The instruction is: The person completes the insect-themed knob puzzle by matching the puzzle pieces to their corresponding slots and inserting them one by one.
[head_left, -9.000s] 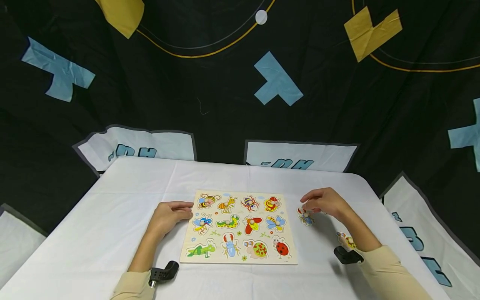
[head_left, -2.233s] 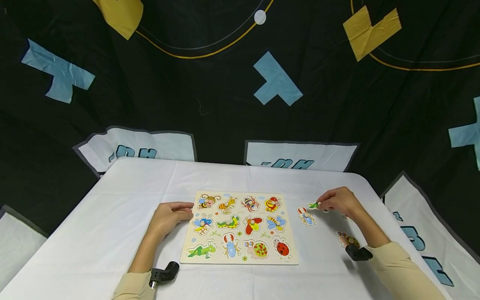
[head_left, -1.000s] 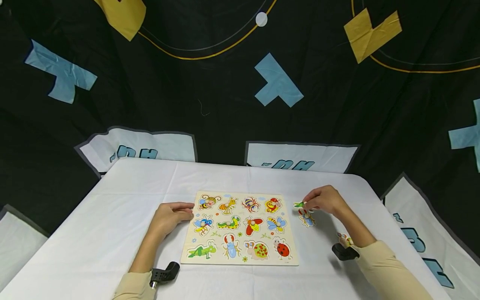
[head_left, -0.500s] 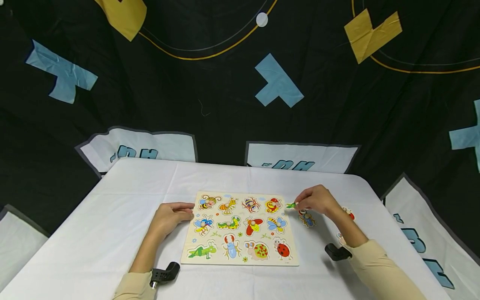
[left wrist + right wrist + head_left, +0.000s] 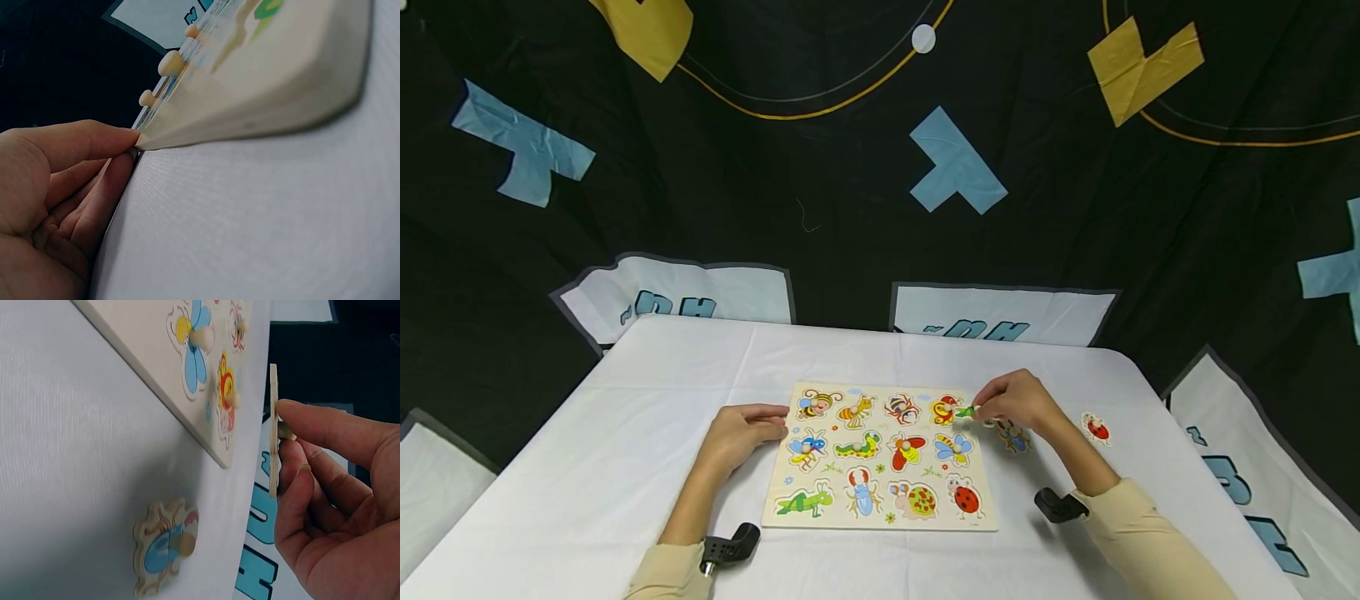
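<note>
My right hand [image 5: 1017, 398] pinches the knob of a green grasshopper puzzle piece [image 5: 965, 412], which overlaps the board's upper right edge in the head view. In the right wrist view this thin wooden piece [image 5: 273, 431] shows edge-on, raised off the tablecloth. A wooden insect puzzle board [image 5: 887, 521] lies flat in the middle; knobbed pieces fill its upper two rows, while its bottom row shows no knobs. My left hand [image 5: 741, 437] touches the board's left edge with extended fingertips. Below the right hand lies a blue stag beetle piece [image 5: 164, 547], knob up.
A ladybug piece [image 5: 1096, 427] lies right of the right forearm. White cloth covers the table [image 5: 685, 367], with a dark curtain [image 5: 850, 225] behind it. Each wrist bears a black camera, one at the left wrist [image 5: 730, 547].
My right hand has picked up the grasshopper piece from the right and carried it left, past the beetle piece to the board's edge. The ladybug piece is now uncovered. The left hand stays put.
</note>
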`<state>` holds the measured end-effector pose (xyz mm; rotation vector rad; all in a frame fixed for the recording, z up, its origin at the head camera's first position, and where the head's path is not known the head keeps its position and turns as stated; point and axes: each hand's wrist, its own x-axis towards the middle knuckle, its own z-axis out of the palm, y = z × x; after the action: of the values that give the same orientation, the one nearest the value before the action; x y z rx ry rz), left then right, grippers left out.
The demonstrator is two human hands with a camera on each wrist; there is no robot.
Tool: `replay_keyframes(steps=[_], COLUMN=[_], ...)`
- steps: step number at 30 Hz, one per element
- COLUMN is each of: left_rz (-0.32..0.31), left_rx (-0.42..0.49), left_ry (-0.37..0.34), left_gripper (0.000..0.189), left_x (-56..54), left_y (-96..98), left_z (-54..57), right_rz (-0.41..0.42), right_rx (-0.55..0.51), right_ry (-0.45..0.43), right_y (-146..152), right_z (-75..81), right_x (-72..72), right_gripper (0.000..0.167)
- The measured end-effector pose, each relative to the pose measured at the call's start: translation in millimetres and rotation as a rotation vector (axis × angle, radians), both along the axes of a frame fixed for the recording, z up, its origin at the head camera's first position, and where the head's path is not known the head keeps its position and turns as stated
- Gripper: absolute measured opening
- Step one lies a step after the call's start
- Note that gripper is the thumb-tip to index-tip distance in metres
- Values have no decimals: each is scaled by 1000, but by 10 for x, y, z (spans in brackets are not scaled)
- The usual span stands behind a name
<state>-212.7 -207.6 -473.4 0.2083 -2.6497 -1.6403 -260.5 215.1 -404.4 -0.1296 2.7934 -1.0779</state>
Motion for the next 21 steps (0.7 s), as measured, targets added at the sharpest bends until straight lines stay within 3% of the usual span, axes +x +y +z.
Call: replay_keyframes(steps=[21], left_rz=[-3], left_rx=[-20], left_ry=[2], left_gripper=[36], left_x=[2], left_y=[-14], left_z=[10], right_rz=[22], right_rx=[-60], right_ry=[-3], right_y=[-392], right_z=[-99], right_x=[17], right_gripper=[15])
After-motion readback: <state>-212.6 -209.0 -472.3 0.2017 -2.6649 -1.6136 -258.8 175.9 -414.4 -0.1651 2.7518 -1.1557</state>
